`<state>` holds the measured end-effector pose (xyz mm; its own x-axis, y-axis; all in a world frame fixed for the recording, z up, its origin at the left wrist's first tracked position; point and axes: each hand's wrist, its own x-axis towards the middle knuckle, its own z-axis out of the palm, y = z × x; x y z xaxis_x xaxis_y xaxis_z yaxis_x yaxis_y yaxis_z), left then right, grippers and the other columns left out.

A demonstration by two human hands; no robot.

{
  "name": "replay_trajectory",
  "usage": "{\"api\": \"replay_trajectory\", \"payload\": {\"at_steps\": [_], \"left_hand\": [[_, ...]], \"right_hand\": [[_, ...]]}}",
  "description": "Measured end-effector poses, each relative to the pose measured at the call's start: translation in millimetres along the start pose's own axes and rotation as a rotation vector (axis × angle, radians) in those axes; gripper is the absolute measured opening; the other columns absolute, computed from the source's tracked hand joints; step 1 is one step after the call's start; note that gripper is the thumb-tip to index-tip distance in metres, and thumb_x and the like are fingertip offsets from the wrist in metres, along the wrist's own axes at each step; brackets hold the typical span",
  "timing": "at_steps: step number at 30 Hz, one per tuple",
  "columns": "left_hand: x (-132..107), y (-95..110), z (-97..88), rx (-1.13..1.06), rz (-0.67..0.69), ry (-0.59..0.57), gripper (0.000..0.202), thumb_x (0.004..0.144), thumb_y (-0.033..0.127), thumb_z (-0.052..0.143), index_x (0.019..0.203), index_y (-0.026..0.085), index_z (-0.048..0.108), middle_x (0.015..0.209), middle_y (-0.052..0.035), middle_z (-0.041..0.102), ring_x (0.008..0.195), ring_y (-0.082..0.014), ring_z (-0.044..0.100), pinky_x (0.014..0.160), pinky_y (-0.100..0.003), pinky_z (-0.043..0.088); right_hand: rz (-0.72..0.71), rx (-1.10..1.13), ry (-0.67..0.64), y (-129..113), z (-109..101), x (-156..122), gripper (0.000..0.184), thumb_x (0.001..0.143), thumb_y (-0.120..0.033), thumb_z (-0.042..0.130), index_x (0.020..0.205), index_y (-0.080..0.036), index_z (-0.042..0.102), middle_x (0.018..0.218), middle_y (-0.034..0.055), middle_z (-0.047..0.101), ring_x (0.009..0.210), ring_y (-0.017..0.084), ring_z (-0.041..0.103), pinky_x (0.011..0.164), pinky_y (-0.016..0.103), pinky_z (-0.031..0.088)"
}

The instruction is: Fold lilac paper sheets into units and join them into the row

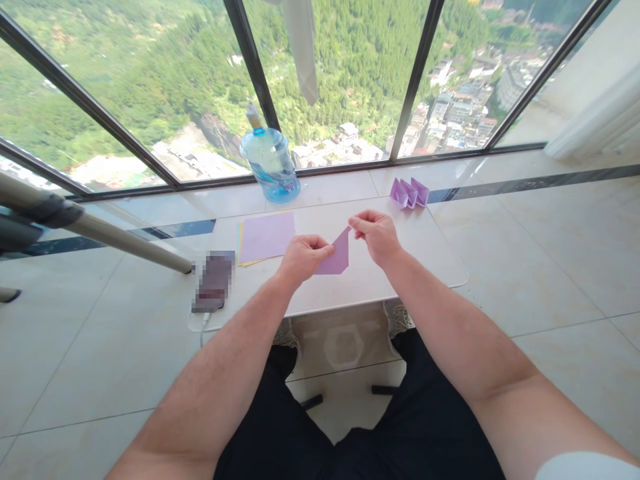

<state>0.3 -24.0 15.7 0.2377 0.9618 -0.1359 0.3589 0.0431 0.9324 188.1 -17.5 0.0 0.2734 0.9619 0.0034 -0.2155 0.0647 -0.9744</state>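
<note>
Paper [336, 259], purple and already creased into a pointed shape, is held just above the white table [430, 247]; its lower left edge is pinched in the closed fingers of the left hand [304, 257], and its upper tip is clamped between thumb and fingers of the right hand [377, 233]; the folding is judged part done, since creases are set but the shape does not yet match the folded purple pieces [410, 193] gathered on the floor tiles beyond the table's far right corner; a stack of flat sheets [265, 237], purple over yellow, is left unfolded on the table near the left hand; a phone [214, 285] is laid at the table's left edge; the one container seen is a blue water jug [271, 165], stood upright by the window; its fill level cannot be told.
</note>
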Motion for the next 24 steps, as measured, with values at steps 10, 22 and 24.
{"api": "replay_trajectory", "payload": {"at_steps": [10, 22, 24], "left_hand": [[16, -22, 15.4, -0.379, -0.082, 0.312, 0.025, 0.064, 0.036, 0.078, 0.078, 0.016, 0.072, 0.067, -0.0015, 0.068, 0.06, -0.0151, 0.061, 0.055, -0.026, 0.048], [4, -13, 16.8, -0.65, -0.142, 0.134, 0.037, 0.065, 0.032, 0.083, 0.094, 0.013, 0.071, 0.08, -0.0063, 0.07, 0.082, -0.023, 0.07, 0.078, -0.043, 0.059], [4, -13, 16.3, -0.654, -0.15, 0.132, 0.037, 0.064, 0.031, 0.084, 0.094, 0.014, 0.071, 0.081, -0.0063, 0.071, 0.085, -0.0234, 0.07, 0.08, -0.044, 0.059]], "right_hand": [[-0.076, -0.556, -0.077, 9, 9, -21, 0.013, 0.075, -0.032, 0.072, 0.08, -0.021, 0.074, 0.077, 0.0021, 0.076, 0.071, 0.018, 0.069, 0.067, 0.03, 0.052], [-0.038, -0.531, -0.223, 20, 21, -28, 0.035, 0.073, -0.047, 0.08, 0.098, -0.022, 0.074, 0.096, 0.0054, 0.078, 0.098, 0.027, 0.074, 0.081, 0.037, 0.06], [-0.025, -0.49, -0.242, 23, 20, -28, 0.038, 0.072, -0.048, 0.08, 0.098, -0.021, 0.074, 0.096, 0.0061, 0.078, 0.1, 0.028, 0.073, 0.081, 0.038, 0.06]]}}
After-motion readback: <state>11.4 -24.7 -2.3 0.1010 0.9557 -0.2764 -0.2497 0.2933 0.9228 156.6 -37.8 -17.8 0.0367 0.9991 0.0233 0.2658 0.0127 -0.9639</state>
